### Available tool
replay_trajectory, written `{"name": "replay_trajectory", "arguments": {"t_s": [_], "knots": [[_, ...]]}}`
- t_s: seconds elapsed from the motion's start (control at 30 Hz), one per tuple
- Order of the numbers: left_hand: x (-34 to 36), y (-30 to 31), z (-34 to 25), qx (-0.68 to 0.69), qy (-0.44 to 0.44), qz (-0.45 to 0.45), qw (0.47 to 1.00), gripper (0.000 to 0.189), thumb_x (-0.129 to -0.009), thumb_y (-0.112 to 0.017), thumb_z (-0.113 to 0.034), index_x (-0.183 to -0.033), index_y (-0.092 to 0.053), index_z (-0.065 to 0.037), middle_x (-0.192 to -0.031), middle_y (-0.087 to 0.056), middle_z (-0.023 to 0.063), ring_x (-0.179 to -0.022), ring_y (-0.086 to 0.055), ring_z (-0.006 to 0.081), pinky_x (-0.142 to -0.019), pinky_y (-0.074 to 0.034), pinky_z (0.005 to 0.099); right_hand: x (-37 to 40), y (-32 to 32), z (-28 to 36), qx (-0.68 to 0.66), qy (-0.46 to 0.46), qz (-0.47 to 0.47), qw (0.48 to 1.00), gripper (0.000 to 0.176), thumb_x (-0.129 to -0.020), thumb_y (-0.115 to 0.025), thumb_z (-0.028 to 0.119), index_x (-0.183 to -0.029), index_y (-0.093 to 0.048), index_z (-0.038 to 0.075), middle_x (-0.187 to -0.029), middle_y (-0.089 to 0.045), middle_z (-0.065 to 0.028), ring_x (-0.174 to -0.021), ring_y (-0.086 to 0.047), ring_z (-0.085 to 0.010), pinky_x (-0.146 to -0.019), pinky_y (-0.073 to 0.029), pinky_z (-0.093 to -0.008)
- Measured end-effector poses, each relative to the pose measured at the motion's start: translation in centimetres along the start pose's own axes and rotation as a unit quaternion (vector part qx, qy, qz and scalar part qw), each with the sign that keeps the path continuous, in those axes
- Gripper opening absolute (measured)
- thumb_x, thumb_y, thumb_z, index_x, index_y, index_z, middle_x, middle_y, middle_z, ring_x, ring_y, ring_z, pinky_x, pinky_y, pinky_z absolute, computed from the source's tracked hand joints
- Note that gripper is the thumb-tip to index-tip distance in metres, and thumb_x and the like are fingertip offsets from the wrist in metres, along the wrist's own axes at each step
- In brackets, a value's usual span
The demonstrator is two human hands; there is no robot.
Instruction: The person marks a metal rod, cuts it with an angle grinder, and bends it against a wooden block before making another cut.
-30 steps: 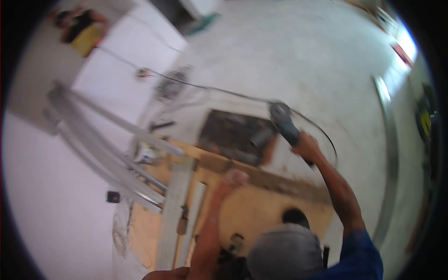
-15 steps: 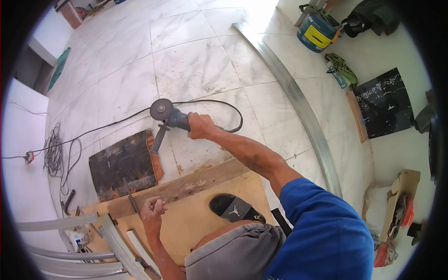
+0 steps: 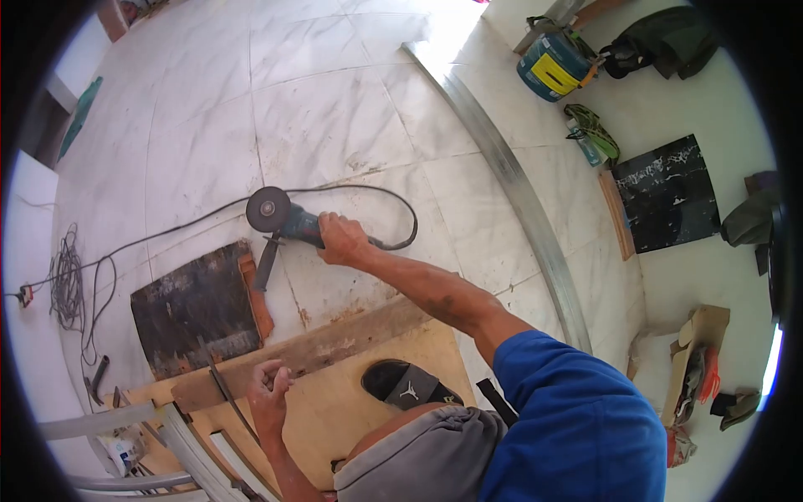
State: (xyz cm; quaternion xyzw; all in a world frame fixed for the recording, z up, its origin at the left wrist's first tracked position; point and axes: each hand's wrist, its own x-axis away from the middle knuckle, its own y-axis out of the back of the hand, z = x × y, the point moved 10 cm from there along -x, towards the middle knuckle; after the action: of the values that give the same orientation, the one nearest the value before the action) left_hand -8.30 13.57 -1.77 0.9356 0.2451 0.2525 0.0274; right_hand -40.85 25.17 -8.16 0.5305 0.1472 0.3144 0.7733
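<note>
My right hand (image 3: 341, 240) grips the body of an angle grinder (image 3: 297, 224), held out over the tiled floor. Its round disc (image 3: 268, 209) faces up, and a side handle (image 3: 267, 263) points down toward me. The black cord (image 3: 407, 201) loops behind my hand and runs left. Lower down, my left hand (image 3: 269, 386) has loosely curled fingers, slightly apart, with nothing seen in them. Just left of it lies a thin dark metal bar (image 3: 224, 386), crossing a wooden plank (image 3: 309, 347). A sandalled foot (image 3: 410, 383) rests on a plywood sheet (image 3: 339, 418).
A dark, worn board (image 3: 196, 305) lies left of the grinder. Metal profiles (image 3: 188, 448) are stacked at lower left, beside coiled cable (image 3: 69, 284). A long metal channel (image 3: 519, 180) crosses the floor at right. Along the wall stand a bucket (image 3: 552, 67) and a black panel (image 3: 667, 194).
The view has shifted, so most things sit further left. My left hand now appears further right of the metal bar, more of which shows. The grinder stays in my right hand.
</note>
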Motion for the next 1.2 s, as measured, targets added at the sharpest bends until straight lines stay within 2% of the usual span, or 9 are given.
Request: {"name": "replay_trajectory", "arguments": {"t_s": [0.13, 0.17, 0.2, 0.3, 0.47, 0.57, 0.87, 0.97, 1.2], "knots": [[-0.6, 0.7, 1.0, -0.027, -0.015, 0.009, 0.999, 0.033, -0.093, -0.070, -0.025, -0.111, -0.064, 0.002, -0.094, -0.069, 0.0073, -0.083, -0.065, 0.0141, -0.075, -0.052, 0.0293, -0.1, -1.5, -0.2, 0.029, 0.042, -0.029, 0.998, 0.058, -0.080, -0.076, 0.038, -0.116, -0.051, 0.001, -0.111, -0.061, -0.0191, -0.106, -0.060, -0.0376, -0.088, -0.050, -0.0497], [-0.6, 0.4, 1.0, -0.017, -0.011, 0.009, 1.000, 0.033, -0.092, -0.071, -0.025, -0.111, -0.064, 0.002, -0.094, -0.069, 0.0075, -0.084, -0.065, 0.0140, -0.076, -0.053, 0.0300, 0.5, -0.2, 0.9, 0.038, 0.056, -0.063, 0.996, 0.055, -0.079, -0.076, 0.036, -0.112, -0.053, 0.000, -0.106, -0.062, -0.0176, -0.099, -0.063, -0.0374, -0.084, -0.051, -0.0500], [-0.7, 0.2, 1.2, -0.016, -0.009, 0.006, 1.000, 0.032, -0.093, -0.070, -0.024, -0.112, -0.063, 0.002, -0.094, -0.069, 0.0074, -0.085, -0.065, 0.0139, -0.077, -0.053, 0.0290, -0.1, -1.1, 0.1, 0.025, 0.020, -0.029, 0.999, 0.056, -0.081, -0.075, 0.040, -0.113, -0.053, 0.000, -0.108, -0.061, -0.0178, -0.101, -0.062, -0.0370, -0.084, -0.051, -0.0502], [-0.9, -0.6, 0.7, -0.032, 0.014, 0.024, 0.999, 0.034, -0.092, -0.070, -0.024, -0.112, -0.064, 0.003, -0.094, -0.069, 0.0081, -0.087, -0.067, 0.0145, -0.077, -0.053, 0.0280, -0.3, -0.4, 1.0, 0.043, 0.040, -0.014, 0.998, 0.062, -0.082, -0.074, 0.044, -0.116, -0.052, -0.003, -0.110, -0.061, -0.0223, -0.103, -0.062, -0.0390, -0.086, -0.052, -0.0510], [-0.5, -2.3, -0.3, -0.014, -0.007, 0.039, 0.999, 0.042, -0.088, -0.074, -0.032, -0.111, -0.065, 0.002, -0.090, -0.068, 0.0074, -0.083, -0.065, 0.0135, -0.076, -0.053, 0.0279, -0.4, -0.2, 1.5, 0.070, 0.031, 0.029, 0.997, 0.072, -0.081, -0.075, 0.047, -0.123, -0.052, -0.007, -0.115, -0.061, -0.0260, -0.105, -0.063, -0.0399, -0.087, -0.053, -0.0486], [0.2, -2.6, 0.2, -0.016, 0.028, 0.061, 0.998, 0.042, -0.088, -0.075, -0.033, -0.109, -0.066, 0.002, -0.087, -0.067, 0.0057, -0.080, -0.062, 0.0121, -0.074, -0.053, 0.0282, -0.4, 0.0, 1.7, 0.060, 0.033, 0.035, 0.997, 0.080, -0.080, -0.075, 0.050, -0.128, -0.050, -0.008, -0.117, -0.061, -0.0275, -0.107, -0.064, -0.0403, -0.089, -0.052, -0.0479], [0.4, -2.8, 0.1, -0.037, 0.001, 0.085, 0.996, 0.040, -0.087, -0.076, -0.033, -0.105, -0.066, 0.000, -0.085, -0.066, 0.0060, -0.079, -0.062, 0.0137, -0.074, -0.051, 0.0291, -0.7, -0.1, 1.9, 0.057, 0.052, 0.024, 0.997, 0.092, -0.077, -0.076, 0.052, -0.136, -0.045, -0.012, -0.124, -0.059, -0.0301, -0.113, -0.062, -0.0416, -0.094, -0.051, -0.0476], [-0.1, -2.9, -0.9, -0.086, -0.026, 0.100, 0.991, 0.041, -0.086, -0.076, -0.034, -0.105, -0.066, 0.001, -0.085, -0.066, 0.0079, -0.079, -0.062, 0.0167, -0.075, -0.051, 0.0308, -0.8, -0.2, 1.8, 0.061, 0.048, 0.016, 0.997, 0.094, -0.076, -0.077, 0.052, -0.138, -0.044, -0.011, -0.125, -0.058, -0.0299, -0.114, -0.061, -0.0415, -0.096, -0.050, -0.0474], [-0.1, -2.4, -0.2, -0.104, -0.074, 0.108, 0.986, 0.043, -0.084, -0.078, -0.035, -0.104, -0.066, 0.002, -0.086, -0.067, 0.0122, -0.079, -0.064, 0.0208, -0.073, -0.052, 0.0330, -1.5, -0.8, 1.2, 0.045, 0.050, 0.065, 0.996, 0.081, -0.077, -0.079, 0.033, -0.137, -0.044, -0.009, -0.126, -0.058, -0.0295, -0.115, -0.060, -0.0417, -0.097, -0.049, -0.0479]]}}
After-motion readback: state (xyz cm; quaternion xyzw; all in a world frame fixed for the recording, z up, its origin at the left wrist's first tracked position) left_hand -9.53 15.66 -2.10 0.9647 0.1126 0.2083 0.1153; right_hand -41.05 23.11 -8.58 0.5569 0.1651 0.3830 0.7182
